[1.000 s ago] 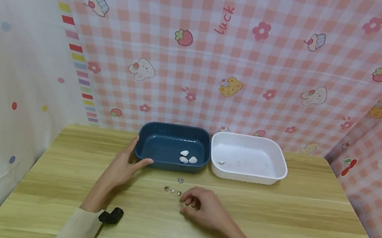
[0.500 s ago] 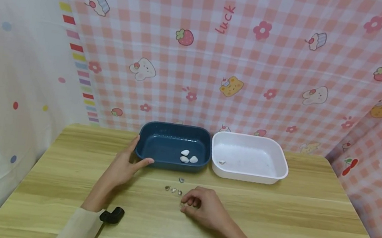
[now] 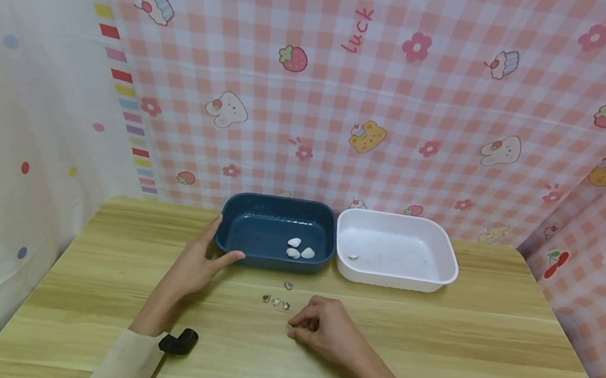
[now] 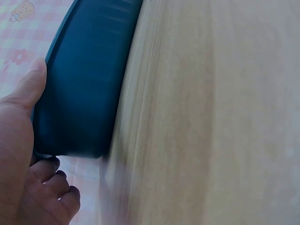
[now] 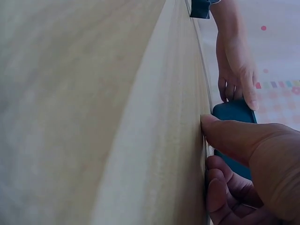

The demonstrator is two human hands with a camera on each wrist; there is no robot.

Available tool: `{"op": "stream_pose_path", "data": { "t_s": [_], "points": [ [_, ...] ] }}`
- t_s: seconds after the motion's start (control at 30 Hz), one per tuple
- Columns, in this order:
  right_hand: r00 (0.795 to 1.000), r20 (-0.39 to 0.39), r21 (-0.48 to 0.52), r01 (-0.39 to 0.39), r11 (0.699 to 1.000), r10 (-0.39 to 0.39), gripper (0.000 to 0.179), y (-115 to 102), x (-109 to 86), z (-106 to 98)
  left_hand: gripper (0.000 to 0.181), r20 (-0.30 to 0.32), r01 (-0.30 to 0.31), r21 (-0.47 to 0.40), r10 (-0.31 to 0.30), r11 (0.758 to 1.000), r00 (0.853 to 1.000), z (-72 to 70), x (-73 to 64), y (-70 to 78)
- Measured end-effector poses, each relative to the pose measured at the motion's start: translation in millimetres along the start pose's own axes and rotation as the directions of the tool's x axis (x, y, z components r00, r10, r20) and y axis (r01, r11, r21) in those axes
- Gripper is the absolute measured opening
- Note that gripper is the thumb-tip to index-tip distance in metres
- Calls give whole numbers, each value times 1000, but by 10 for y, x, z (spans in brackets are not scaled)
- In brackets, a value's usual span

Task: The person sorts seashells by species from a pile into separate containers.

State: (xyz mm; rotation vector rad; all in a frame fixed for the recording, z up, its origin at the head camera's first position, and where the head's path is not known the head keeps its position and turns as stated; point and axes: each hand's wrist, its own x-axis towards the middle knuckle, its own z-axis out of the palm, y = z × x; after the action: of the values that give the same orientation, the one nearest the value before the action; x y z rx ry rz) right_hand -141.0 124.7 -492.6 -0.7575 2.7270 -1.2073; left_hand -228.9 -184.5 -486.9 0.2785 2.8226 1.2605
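Observation:
My left hand (image 3: 193,268) holds the left front corner of a dark blue tray (image 3: 270,263). In the left wrist view the thumb (image 4: 35,82) lies on the tray's rim, with the fingers curled below at its end. Three white shells (image 3: 294,243) lie in the tray's right half. My right hand (image 3: 327,329) pinches a tiny pale piece, apparently a small shell, at the tabletop; the fingertips mostly hide it. Just beyond those fingertips sit several small speckled shells (image 3: 276,302), with a greyish one (image 3: 288,286) closer to the tray.
A white tray (image 3: 391,282) stands against the blue one's right side, with one small shell (image 3: 353,257) at its left front. Both trays are at the back of the wooden table (image 3: 465,357), before a pink checked cloth (image 3: 314,101).
The thumb and index finger of my right hand have drawn together over the tiny pale piece, which showed more before. My left hand and both trays stay in place.

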Motion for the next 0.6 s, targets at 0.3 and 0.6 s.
{"op": "stream_pose_path", "data": {
  "t_s": [0.3,0.6],
  "points": [
    [1000,9,4,-12,1000,12,8,-24,1,-24,104,0,2,-4,-2,1000,1000,-1,1,2],
    [1000,10,-30,6,1000,-6,5,-17,7,-21,104,3,15,-6,-15,1000,1000,6,0,-3]
  ]
}}
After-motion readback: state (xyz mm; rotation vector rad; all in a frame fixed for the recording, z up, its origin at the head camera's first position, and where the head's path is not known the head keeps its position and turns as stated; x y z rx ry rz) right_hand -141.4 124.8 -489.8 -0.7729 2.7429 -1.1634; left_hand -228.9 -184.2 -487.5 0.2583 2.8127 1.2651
